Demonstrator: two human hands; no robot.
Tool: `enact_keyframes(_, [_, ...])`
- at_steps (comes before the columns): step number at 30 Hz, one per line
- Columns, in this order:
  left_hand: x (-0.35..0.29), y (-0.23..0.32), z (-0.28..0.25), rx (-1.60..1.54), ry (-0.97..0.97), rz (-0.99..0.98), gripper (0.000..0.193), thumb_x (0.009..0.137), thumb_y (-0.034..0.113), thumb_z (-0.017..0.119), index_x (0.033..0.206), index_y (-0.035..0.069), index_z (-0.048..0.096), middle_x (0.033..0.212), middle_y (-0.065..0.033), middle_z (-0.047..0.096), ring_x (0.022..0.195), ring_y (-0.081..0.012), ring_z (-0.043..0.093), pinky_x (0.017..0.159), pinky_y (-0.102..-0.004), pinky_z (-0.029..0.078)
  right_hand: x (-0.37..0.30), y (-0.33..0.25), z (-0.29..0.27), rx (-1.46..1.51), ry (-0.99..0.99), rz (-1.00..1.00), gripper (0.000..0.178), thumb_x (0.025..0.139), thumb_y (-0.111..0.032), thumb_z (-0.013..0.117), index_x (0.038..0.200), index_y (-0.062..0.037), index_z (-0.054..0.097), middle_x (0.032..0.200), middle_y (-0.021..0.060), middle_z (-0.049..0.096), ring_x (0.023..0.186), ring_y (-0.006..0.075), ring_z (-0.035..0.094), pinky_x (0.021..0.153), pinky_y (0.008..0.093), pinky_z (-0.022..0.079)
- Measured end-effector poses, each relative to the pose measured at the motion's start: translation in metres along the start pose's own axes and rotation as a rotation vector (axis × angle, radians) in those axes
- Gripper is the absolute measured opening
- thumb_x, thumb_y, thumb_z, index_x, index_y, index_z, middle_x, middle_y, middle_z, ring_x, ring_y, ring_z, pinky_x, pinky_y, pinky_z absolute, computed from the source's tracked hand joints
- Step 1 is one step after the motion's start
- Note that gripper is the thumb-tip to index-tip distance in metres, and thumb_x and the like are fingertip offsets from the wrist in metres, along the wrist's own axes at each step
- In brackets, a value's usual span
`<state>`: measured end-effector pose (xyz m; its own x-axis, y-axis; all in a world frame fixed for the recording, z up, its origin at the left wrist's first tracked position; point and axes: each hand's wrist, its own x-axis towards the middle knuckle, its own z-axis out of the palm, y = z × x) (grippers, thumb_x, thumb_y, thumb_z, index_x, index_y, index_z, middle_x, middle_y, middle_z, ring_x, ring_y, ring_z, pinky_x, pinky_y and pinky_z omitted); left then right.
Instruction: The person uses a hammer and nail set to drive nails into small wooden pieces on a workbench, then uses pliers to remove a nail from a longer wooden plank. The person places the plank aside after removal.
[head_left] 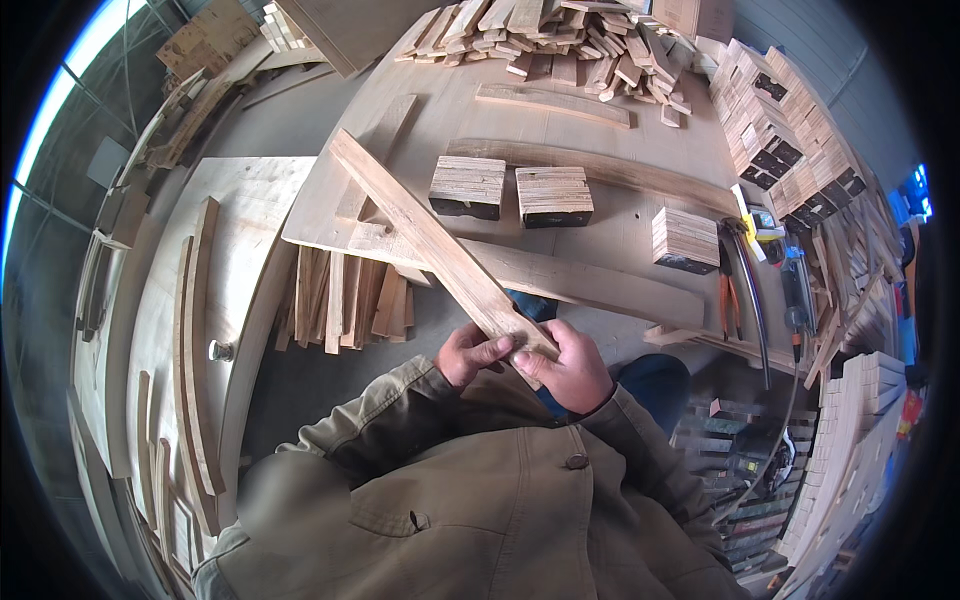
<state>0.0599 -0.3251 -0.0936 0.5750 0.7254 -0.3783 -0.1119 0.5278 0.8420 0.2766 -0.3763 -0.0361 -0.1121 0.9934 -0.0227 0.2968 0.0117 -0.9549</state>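
Note:
A long, flat wooden board (430, 233) slants from my body up to the left, its far end over the worktable. Both hands grip its near end. My left hand (470, 355) closes on the left edge, thumb pointing toward a dark knot or notch in the wood. On the right edge, my right hand (572, 368) is wrapped round the board with its thumb on top. Beyond the board, two wooden blocks with dark faces, a left block (468, 180) and a right block (554, 190), stand on the table.
Short wood pieces (560, 45) lie heaped at the worktable's (640, 250) far end. A third block (685, 236) stands near pliers (728, 290) on the right. Bundled blocks (770, 140) are stacked at the far right. Upright slats (345, 300) lean below the table's left edge.

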Motion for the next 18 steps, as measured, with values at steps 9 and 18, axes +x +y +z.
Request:
enact_keyframes(9, [-0.091, 0.005, -0.088, -0.482, 0.307, -0.007, 0.03, 0.107, 0.02, 0.058, 0.128, -0.001, 0.062, 0.117, -0.0133, 0.072, 0.108, -0.0309, 0.072, 0.097, -0.051, 0.058, 0.013, 0.026, 0.018, 0.17, -0.22, -0.077, 0.06, 0.099, -0.031, 0.078, 0.138, 0.0066, 0.054, 0.103, 0.018, 0.074, 0.089, 0.0219, 0.076, 0.081, 0.0335, 0.06])
enact_keyframes(18, [-0.151, -0.023, -0.208, -0.037, 0.92, 0.016, 0.022, 0.104, 0.015, 0.062, 0.116, -0.002, 0.069, 0.102, -0.0089, 0.074, 0.092, -0.0201, 0.071, 0.084, -0.0384, 0.058, -0.033, 0.116, -0.024, 0.193, -0.003, 0.352, 0.041, 0.101, -0.014, 0.072, 0.135, 0.005, 0.059, 0.098, 0.0101, 0.072, 0.082, 0.0127, 0.068, 0.072, 0.0291, 0.056])
